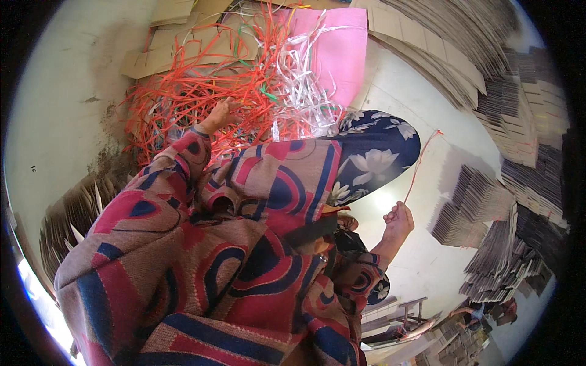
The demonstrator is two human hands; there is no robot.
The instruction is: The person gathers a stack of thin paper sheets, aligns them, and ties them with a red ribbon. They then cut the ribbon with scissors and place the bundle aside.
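Observation:
My left hand (221, 115) is at the near side of a tangled heap of red plastic straps (201, 91). Its fingers look bent together on a red strap in the heap, though they show only small. Held out to the right, my right hand (398, 224) is closed on one end of a thin red strap (419, 161). That strap runs up from the fingers in a slight curve to a small knotted or frayed tip. White straps (299, 82) make up the right part of the heap, with a few green straps (267, 93) mixed in.
A pink sheet (342, 55) and flattened cardboard (159, 61) lie under the heap. Cardboard stacks stand at the upper right (421, 43), right (473, 204) and lower left (73, 213). My knee in floral cloth (378, 155) is between my hands. Another person (476, 314) is at the lower right.

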